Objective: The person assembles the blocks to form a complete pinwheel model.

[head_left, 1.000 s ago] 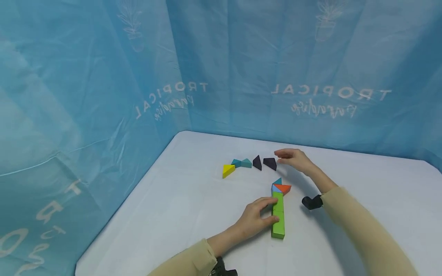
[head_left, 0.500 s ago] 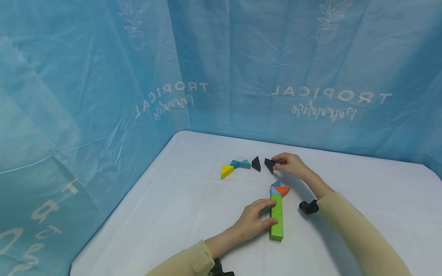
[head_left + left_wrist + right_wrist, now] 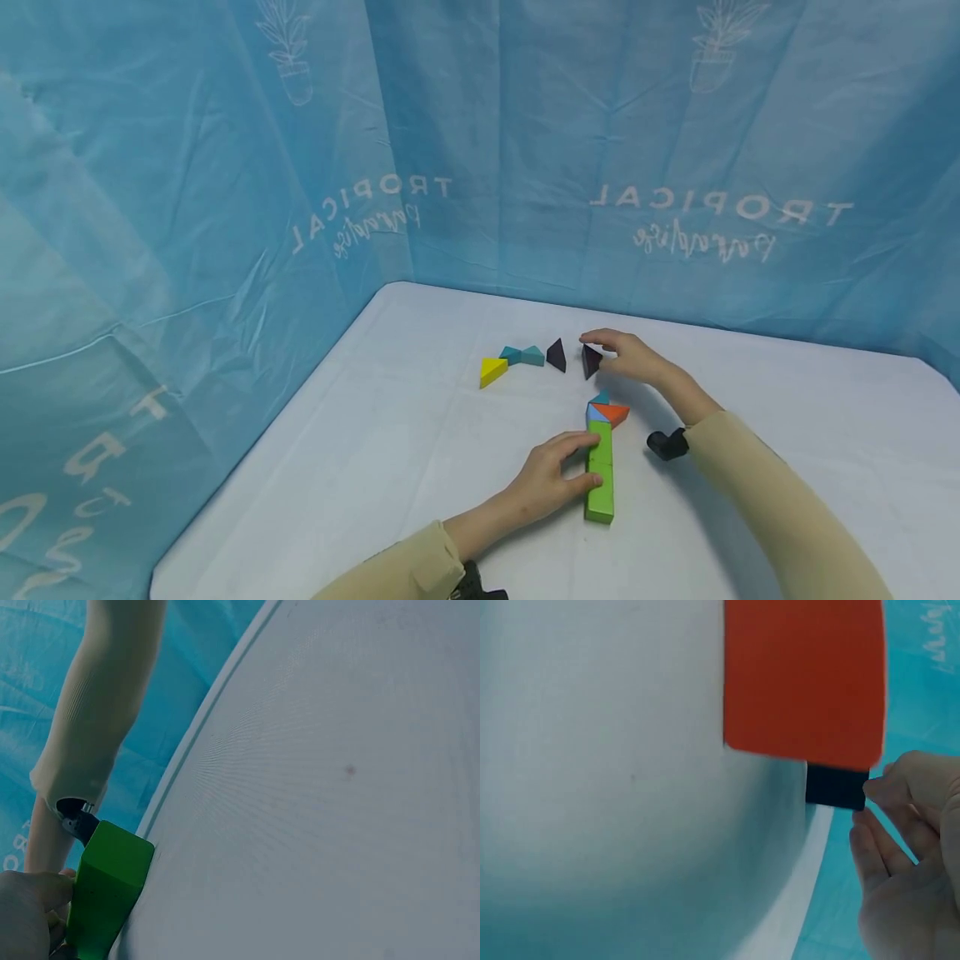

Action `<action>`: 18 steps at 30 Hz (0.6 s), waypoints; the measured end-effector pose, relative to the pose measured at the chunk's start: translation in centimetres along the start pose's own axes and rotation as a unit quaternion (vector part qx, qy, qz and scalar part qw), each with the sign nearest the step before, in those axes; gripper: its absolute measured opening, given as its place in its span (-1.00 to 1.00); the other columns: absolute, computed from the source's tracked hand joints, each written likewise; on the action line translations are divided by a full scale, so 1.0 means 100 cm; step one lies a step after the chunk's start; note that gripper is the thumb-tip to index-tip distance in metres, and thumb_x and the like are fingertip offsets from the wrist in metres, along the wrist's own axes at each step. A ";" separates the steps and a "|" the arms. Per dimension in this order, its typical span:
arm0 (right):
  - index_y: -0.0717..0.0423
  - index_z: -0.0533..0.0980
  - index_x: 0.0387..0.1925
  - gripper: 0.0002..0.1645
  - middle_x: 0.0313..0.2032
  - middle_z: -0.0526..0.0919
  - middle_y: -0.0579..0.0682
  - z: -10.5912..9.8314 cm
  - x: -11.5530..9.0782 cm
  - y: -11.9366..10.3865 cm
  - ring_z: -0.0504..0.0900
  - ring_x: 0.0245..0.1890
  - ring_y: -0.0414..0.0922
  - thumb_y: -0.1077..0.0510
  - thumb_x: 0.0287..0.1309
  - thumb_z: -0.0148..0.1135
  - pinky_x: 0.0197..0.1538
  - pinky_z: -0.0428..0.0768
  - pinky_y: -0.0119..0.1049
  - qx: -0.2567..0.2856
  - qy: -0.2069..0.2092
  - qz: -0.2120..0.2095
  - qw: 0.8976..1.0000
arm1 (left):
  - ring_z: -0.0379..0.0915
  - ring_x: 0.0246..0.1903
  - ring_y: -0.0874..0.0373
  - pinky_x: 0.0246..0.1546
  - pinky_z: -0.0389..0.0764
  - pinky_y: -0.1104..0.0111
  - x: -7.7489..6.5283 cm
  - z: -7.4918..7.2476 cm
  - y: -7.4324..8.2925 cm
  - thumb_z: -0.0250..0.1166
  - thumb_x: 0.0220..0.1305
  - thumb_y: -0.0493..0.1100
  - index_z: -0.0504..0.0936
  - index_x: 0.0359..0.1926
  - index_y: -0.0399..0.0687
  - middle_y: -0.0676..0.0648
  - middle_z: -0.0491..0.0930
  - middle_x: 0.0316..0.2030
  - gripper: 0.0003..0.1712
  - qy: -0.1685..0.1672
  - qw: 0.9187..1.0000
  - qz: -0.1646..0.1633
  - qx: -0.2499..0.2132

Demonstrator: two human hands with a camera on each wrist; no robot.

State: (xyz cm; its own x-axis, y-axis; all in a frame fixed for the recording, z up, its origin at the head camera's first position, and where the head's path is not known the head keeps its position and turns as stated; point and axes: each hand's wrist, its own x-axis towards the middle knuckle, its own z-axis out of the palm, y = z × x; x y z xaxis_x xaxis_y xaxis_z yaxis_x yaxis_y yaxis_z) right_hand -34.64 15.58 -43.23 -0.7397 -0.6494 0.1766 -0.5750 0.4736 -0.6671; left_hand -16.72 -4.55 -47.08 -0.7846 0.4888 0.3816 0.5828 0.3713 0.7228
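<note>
Left hand [image 3: 551,479]: left of green row [image 3: 605,457], thumb and forefinger spread, resting on it. Green row: two blocks, end to end. Blue block [image 3: 596,414], orange block [image 3: 614,413], small teal block [image 3: 602,399]: clustered at row's far end. Yellow block [image 3: 492,372]: beyond row, leftward. Right hand [image 3: 637,360]: beyond row, pinching dark block [image 3: 590,360]. Teal pair [image 3: 533,357], second dark block [image 3: 557,356]: beyond row, leftward. Step, seemingly: steadying row, orienting dark block. Next move likely calls for firm pinch, row unshifted.

Lower right of centre, lime-green blocks [image 3: 605,467] and orange block [image 3: 614,414]; mid-frame, teal blocks [image 3: 532,356], yellow block [image 3: 492,372], black blocks [image 3: 557,357]; upper frame, blue curtain [image 3: 547,117] with white lettering [image 3: 687,200] and potted plants [image 3: 711,70]; lower right, beige sleeve [image 3: 787,508]
</note>
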 end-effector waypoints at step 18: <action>0.38 0.38 0.17 -0.47 0.14 0.45 0.29 0.004 -0.005 0.010 0.43 0.13 0.21 0.31 0.16 0.22 0.20 0.37 0.06 0.007 0.002 0.041 0.999 | 0.30 0.20 0.25 0.20 0.31 0.44 0.000 0.000 0.001 0.32 0.23 -0.10 0.44 0.21 -0.18 -0.02 0.45 0.17 -0.44 -0.005 1.000 -0.011 -0.002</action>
State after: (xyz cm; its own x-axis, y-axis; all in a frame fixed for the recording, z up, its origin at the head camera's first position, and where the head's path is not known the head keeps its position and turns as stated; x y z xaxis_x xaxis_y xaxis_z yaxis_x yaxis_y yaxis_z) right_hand -34.74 16.15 -44.28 -0.7857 -0.6063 0.1229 -0.5067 0.5166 -0.6902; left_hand -16.63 -4.52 -46.96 -0.7949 0.4884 0.3599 0.5647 0.3788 0.7332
